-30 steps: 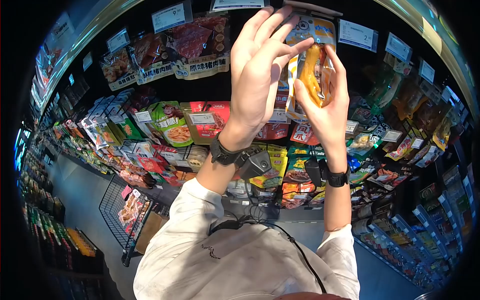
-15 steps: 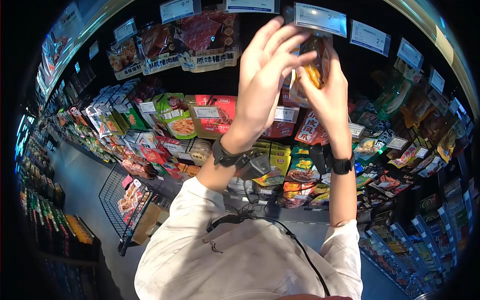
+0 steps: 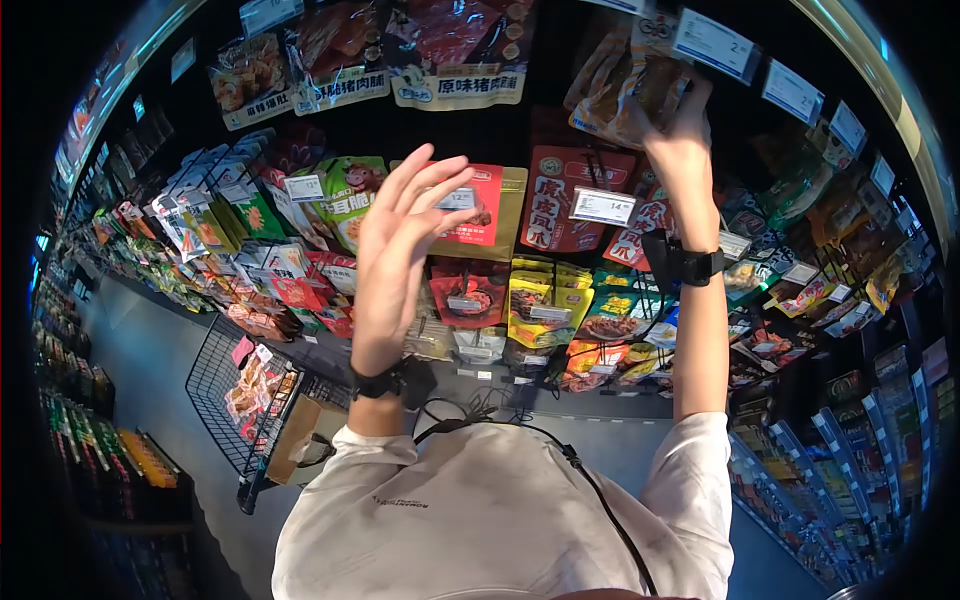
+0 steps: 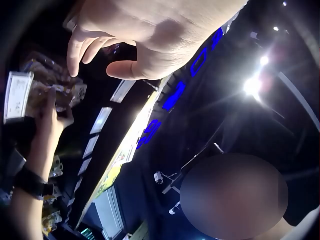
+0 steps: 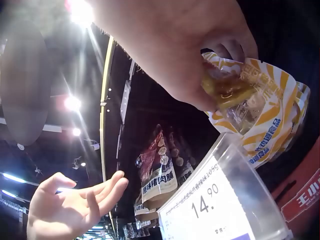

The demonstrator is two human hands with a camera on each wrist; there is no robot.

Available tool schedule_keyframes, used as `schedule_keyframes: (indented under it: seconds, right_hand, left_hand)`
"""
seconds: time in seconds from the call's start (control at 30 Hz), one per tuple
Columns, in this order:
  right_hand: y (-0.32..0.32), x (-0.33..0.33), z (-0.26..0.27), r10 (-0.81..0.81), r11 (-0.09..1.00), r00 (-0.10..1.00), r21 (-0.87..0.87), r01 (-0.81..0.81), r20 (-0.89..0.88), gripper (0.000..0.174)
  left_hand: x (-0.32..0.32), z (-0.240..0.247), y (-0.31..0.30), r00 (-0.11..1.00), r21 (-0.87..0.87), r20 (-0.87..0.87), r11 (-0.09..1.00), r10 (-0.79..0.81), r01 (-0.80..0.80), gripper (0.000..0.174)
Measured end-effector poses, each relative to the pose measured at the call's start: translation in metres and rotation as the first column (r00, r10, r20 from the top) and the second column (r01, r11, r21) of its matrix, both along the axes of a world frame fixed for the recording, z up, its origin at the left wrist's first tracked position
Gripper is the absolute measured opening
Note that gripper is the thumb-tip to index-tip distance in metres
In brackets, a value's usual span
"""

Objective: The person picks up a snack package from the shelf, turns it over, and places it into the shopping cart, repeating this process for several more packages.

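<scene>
Nearest the head camera was a pale shirt point(image 3: 490, 510), its lower part cut off by the frame. Beyond it the left hand point(image 3: 390, 270) was raised in the air, fingers extended and apart from the thumb; it covered part of a red and gold pouch point(image 3: 490, 215) and the edge of a green one point(image 3: 350, 190). Farther out, the right hand point(image 3: 682, 150) held an orange-and-white striped packet point(image 5: 272, 100), clamped between thumb and curled fingers; the thumb tip was hard to make out, and the hand hid part of the packet. That packet was in the upper hanging row, with another striped edge showing just behind it and its top lost in shadow. Below it, a price tag point(image 5: 200, 205) read 14.90, its small print partly blurred. Red pouches point(image 3: 565, 200) hung behind that tag. Farther off on the floor, a wire shopping cart point(image 3: 222, 390) stood beside a cardboard box point(image 3: 305, 435); the outermost shelves dissolved into the lens's dark rim, their labels unreadable.
</scene>
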State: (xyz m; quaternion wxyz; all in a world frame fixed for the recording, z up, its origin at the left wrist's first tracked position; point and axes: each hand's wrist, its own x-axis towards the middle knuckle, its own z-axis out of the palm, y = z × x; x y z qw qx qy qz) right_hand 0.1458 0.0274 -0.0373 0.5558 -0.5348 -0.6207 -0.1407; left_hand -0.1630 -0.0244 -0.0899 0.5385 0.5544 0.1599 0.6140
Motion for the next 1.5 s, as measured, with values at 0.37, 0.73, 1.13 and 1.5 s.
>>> schedule_keyframes:
  seconds: [0.37, 0.73, 1.13, 1.5]
  right_hand:
    - [-0.017, -0.027, -0.010, -0.166, 0.986, 0.986, -0.021, 0.166, 0.001, 0.078]
    - [-0.134, -0.096, -0.057, -0.232, 0.970, 0.973, -0.084, 0.229, -0.021, 0.064]
    - [-0.253, -0.075, -0.249, -0.136, 0.949, 0.815, -0.310, -0.056, -0.564, 0.036]
    - [-0.196, -0.147, -0.235, 0.127, 0.893, 0.884, -0.335, -0.299, -0.450, 0.027]
  left_hand:
    - [-0.142, -0.034, 0.002, 0.974, -0.162, -0.100, 0.962, 0.206, -0.220, 0.060]
    - [-0.241, -0.098, 0.003, 0.915, -0.256, -0.192, 0.882, 0.355, -0.396, 0.047]
    - [-0.307, -0.141, -0.078, 0.659, -0.279, -0.326, 0.596, 0.678, -0.752, 0.019]
    - [-0.409, -0.138, -0.087, 0.465, -0.111, -0.241, 0.452, 0.852, -0.885, 0.014]
